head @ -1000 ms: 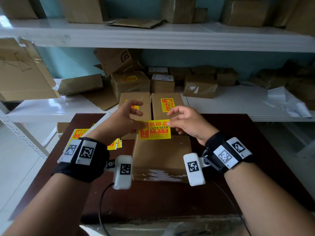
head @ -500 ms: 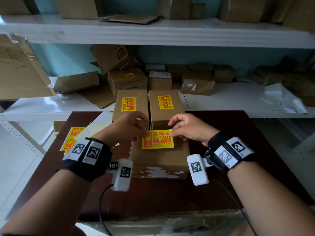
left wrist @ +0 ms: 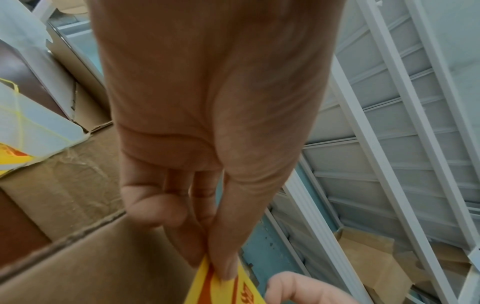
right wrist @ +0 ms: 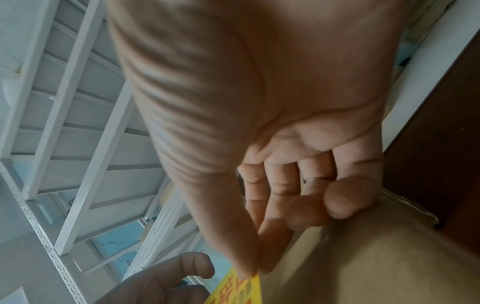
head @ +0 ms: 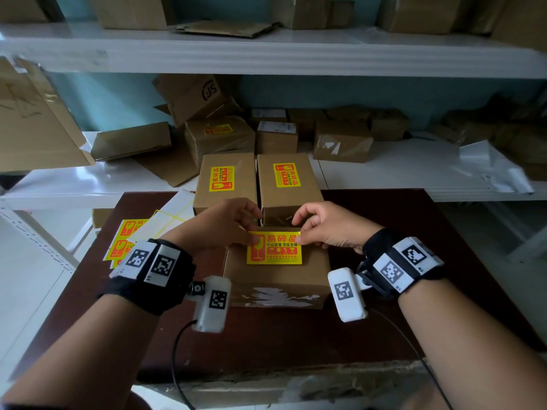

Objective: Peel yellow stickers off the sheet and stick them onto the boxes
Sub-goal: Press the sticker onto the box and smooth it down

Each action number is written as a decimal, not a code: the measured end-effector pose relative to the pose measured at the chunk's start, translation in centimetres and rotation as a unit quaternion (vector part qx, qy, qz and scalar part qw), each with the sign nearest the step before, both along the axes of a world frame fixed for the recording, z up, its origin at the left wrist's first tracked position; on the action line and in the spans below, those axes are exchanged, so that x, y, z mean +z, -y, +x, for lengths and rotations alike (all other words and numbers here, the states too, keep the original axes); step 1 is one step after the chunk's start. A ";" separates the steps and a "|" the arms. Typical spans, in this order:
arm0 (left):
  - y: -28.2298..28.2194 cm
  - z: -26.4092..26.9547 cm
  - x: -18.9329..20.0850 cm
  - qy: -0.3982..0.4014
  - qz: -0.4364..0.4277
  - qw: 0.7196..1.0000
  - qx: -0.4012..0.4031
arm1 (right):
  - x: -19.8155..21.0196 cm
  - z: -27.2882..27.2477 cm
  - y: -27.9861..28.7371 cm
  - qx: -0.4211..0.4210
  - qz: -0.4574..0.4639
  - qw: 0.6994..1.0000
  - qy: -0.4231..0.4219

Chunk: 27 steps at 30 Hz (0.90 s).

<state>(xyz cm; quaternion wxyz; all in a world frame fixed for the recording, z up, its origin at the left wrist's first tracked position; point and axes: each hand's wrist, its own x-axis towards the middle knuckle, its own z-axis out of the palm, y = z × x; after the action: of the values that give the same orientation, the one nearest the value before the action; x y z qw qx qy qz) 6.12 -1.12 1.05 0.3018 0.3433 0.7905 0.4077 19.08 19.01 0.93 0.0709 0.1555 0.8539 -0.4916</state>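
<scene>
A yellow sticker (head: 274, 247) with red print lies flat on top of the nearest cardboard box (head: 276, 279) on the dark table. My left hand (head: 233, 223) pinches its upper left corner, thumb on the sticker (left wrist: 221, 288). My right hand (head: 319, 224) pinches the upper right corner of the sticker (right wrist: 239, 290), its other fingers curled over the box (right wrist: 376, 267). The sticker sheet (head: 127, 238) with more yellow stickers lies at the table's left edge, partly hidden by my left wrist.
Two boxes with stickers on them (head: 226, 180) (head: 288, 182) stand just behind the near box. Several more boxes (head: 342, 142) and flattened cardboard (head: 130, 142) crowd the white shelf (head: 384, 173) beyond. A peeled backing sheet (head: 174, 211) lies beside the sticker sheet.
Both hands have brought the sticker down from the air onto the top of the near box, where it now lies flat. Both hands still pinch its upper corners.
</scene>
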 end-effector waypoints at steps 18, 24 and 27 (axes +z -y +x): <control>-0.3 -0.5 -1.0 -0.026 -0.027 0.999 -0.019 | -0.4 -0.1 -0.1 0.019 0.017 1.000 0.000; -0.6 -0.2 -1.1 -0.049 -0.040 0.998 -0.009 | -0.7 -0.3 -0.1 0.019 0.036 0.999 -0.001; -0.8 -0.1 -1.2 -0.066 -0.052 0.996 -0.008 | -0.8 -0.4 -0.1 0.020 0.046 0.999 0.000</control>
<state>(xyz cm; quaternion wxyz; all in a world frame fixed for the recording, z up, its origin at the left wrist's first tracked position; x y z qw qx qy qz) 5.98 -0.32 -0.12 0.2695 0.3597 0.8263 0.3394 18.71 19.15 0.09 0.0731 0.1413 0.8786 -0.4503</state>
